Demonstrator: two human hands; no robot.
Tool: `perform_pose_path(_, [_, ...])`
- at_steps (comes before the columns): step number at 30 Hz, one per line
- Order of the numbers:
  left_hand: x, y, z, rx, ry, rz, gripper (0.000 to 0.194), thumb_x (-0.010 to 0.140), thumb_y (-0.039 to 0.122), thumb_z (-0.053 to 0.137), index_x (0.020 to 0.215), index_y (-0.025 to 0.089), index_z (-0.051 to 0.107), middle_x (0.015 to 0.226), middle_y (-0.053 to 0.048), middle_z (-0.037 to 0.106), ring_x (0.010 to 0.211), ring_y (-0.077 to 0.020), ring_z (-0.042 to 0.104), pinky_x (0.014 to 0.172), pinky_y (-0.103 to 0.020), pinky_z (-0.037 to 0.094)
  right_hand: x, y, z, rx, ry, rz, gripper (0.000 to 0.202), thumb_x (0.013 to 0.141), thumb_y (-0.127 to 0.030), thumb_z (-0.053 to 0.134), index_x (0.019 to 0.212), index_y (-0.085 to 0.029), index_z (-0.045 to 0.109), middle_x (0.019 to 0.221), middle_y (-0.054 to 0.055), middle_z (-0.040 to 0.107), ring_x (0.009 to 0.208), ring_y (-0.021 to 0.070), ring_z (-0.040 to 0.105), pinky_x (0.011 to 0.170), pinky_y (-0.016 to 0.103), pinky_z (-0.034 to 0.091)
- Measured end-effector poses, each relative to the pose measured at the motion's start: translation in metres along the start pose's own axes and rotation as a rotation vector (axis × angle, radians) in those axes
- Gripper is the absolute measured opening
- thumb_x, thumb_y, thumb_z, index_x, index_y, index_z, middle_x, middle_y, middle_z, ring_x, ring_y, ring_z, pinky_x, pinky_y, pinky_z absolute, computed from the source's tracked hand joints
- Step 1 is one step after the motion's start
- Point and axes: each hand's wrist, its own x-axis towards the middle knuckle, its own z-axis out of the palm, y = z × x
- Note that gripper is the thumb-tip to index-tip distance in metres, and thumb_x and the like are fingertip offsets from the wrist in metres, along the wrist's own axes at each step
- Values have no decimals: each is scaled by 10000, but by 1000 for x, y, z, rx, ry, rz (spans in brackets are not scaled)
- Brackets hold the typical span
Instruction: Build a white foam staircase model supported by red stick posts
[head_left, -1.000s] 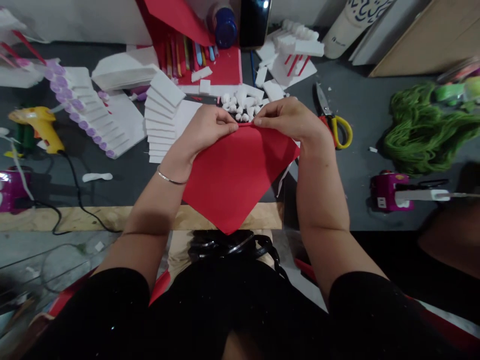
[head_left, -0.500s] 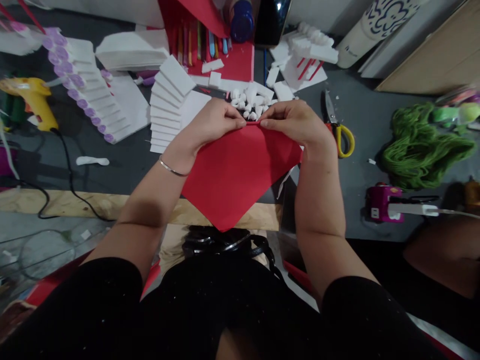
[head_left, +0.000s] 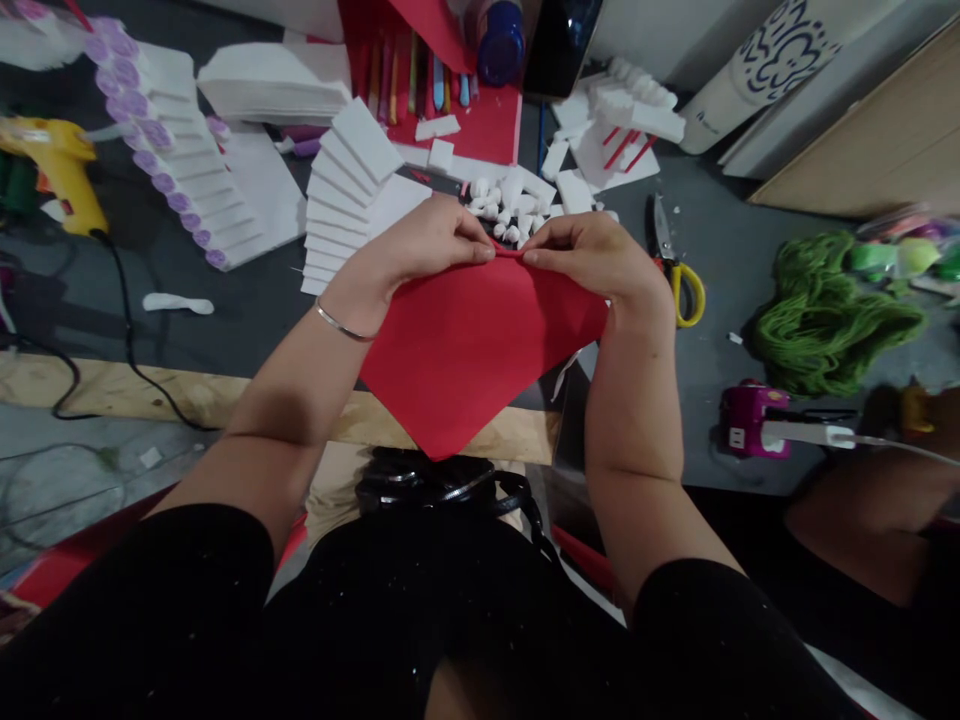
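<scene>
A sheet of red paper [head_left: 480, 345] hangs between my two hands, its pointed lower corner over the wooden table edge. Its far edge is rolled into a narrow tube where my fingers meet it. My left hand [head_left: 442, 238] pinches this rolled edge between thumb and fingertips. Close beside it, my right hand [head_left: 589, 250] grips the same edge in a like pinch, the two thumbs a short gap apart. Just beyond the fingertips lies a pile of small white pieces [head_left: 506, 205] on the dark table.
On the left are a yellow glue gun [head_left: 64, 170] with its cord, a white stepped model [head_left: 184, 170] and fanned white strips [head_left: 341, 195]. To the right lie scissors [head_left: 686, 290], green yarn [head_left: 806, 320] and a purple power adapter [head_left: 757, 420]. Another person's arm [head_left: 862, 460] rests at far right.
Both hands keep their pinch on the red paper's rolled edge, with barely any movement of the fingers. The whole view has shifted and tilted slightly.
</scene>
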Motion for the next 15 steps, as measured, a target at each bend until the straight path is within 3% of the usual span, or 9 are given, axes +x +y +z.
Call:
perform_pose_path(6, [-3, 1, -5, -47, -10, 13, 76, 759, 234, 821, 819, 209, 862, 811, -55, 796, 968, -272, 735, 919, -384, 572, 1, 4, 0, 42, -19, 22, 212, 805, -432, 867, 883, -241, 819, 861, 49, 758, 855, 224, 668, 733, 363, 557])
perform_pose_path(11, [-1, -1, -5, -20, 6, 39, 76, 759, 212, 800, 815, 208, 852, 791, -50, 776, 976, -283, 720, 945, -409, 580, 0, 10, -4, 55, 16, 58, 264, 882, -497, 806, 902, -236, 836, 889, 54, 774, 840, 217, 670, 705, 359, 548])
perform_pose_path(15, [1, -1, -5, 38, 24, 41, 96, 763, 204, 779, 828, 196, 849, 813, -55, 777, 974, -280, 724, 945, -399, 571, 1, 17, -7, 127, -12, 59, 333, 798, -523, 884, 954, -234, 827, 896, 56, 775, 865, 219, 684, 703, 344, 562])
